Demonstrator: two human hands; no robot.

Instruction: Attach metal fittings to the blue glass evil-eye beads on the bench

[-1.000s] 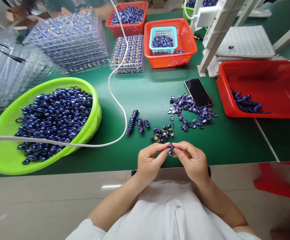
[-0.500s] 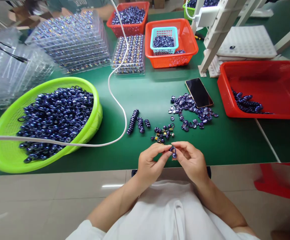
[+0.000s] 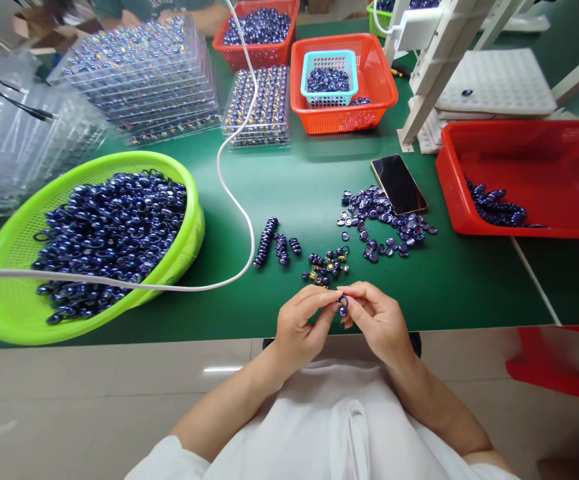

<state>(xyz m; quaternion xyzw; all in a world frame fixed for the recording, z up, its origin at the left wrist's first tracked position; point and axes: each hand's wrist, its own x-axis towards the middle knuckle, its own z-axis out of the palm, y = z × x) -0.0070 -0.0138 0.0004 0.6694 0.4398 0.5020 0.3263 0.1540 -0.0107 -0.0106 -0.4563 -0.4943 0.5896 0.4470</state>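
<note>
Between the fingertips of both hands is a small glossy dark-blue ring with a rounded bead point(image 3: 343, 309). My left hand point(image 3: 304, 320) pinches it from one side and my right hand point(image 3: 376, 321) from the other, close above the table's front edge. Just beyond my fingers lies a loose cluster of dark-blue pieces with gold-coloured parts point(image 3: 326, 265). Stacked dark-blue rings point(image 3: 266, 243) lie in short rows to the left of that cluster. Farther right, flat dark-blue caps point(image 3: 376, 210) are scattered beside a phone point(image 3: 399, 185).
A lime-green basket point(image 3: 196, 227) full of dark rings stands left, with a white cable point(image 3: 242, 213) crossing it. Clear trays point(image 3: 169, 120) are piled behind. Orange point(image 3: 344, 123) and red point(image 3: 534, 227) bins stand at back and right. Another person's sleeve point(image 3: 149, 8) shows at the far side.
The ring has shifted slightly left, and its bead is turned a little differently. My right fingers have moved slightly left with it. Both hands still pinch it.
</note>
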